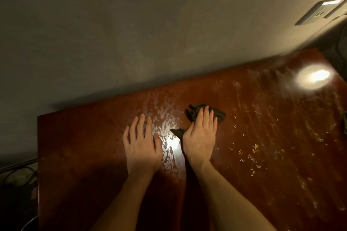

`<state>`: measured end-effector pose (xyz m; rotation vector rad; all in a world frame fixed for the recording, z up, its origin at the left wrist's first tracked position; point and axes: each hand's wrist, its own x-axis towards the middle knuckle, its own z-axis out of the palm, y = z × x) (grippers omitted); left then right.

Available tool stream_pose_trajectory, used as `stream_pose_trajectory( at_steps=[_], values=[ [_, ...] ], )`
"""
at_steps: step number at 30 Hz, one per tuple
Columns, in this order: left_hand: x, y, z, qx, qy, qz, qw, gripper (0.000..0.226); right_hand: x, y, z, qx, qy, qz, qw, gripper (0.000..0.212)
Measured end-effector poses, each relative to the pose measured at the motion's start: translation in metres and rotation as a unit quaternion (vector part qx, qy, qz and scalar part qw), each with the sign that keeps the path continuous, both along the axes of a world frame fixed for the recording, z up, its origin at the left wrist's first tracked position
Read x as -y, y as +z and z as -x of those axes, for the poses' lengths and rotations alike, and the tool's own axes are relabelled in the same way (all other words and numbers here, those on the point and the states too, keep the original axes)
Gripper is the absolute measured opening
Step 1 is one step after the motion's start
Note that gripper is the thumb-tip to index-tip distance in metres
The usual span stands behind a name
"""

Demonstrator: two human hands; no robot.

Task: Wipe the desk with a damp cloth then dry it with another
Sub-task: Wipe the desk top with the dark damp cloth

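Observation:
The reddish-brown wooden desk (84,155) fills the lower part of the head view. A small dark cloth (191,113) lies on its middle, and my right hand (201,137) presses flat on top of it, fingers straight, with cloth showing beyond the fingertips and by the thumb. My left hand (142,144) rests flat on the bare desk just left of it, fingers slightly apart, holding nothing. Wet streaks and droplets (165,118) shine between and ahead of the hands.
Pale crumbs and noodle-like scraps (249,155) litter the desk right of my right hand, amid dusty smears. Another dark cloth edge (345,122) shows at the right border. A grey wall (131,33) backs the desk, with a socket plate (317,12). Cables (16,170) lie left, off the desk.

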<state>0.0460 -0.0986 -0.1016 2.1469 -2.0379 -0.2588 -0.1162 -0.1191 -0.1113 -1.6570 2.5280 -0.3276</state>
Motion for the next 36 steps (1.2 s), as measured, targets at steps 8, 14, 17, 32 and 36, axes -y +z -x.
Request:
stream_pose_trajectory(
  at_steps=[8,14,17,32,36],
  values=[
    [0.003,-0.007,0.003,0.063,-0.015,0.013,0.998,0.065,0.057,0.005,0.021,0.053,-0.055,-0.009,0.997,0.063],
    [0.023,0.010,0.022,0.064,-0.052,-0.008,0.997,0.061,-0.043,0.006,0.012,0.044,-0.037,-0.025,0.998,0.067],
    [0.047,0.003,0.051,0.034,-0.132,0.015,0.991,0.059,-0.029,0.005,0.016,0.038,-0.031,-0.044,0.998,0.070],
    [0.067,-0.004,0.085,-0.103,-0.130,0.009,0.986,0.059,-0.011,0.003,0.050,-0.002,0.248,-0.010,0.969,0.062],
    [0.070,-0.006,0.085,-0.101,-0.126,0.012,0.987,0.061,0.037,0.007,0.068,0.014,0.308,-0.019,0.951,0.063]
  ],
)
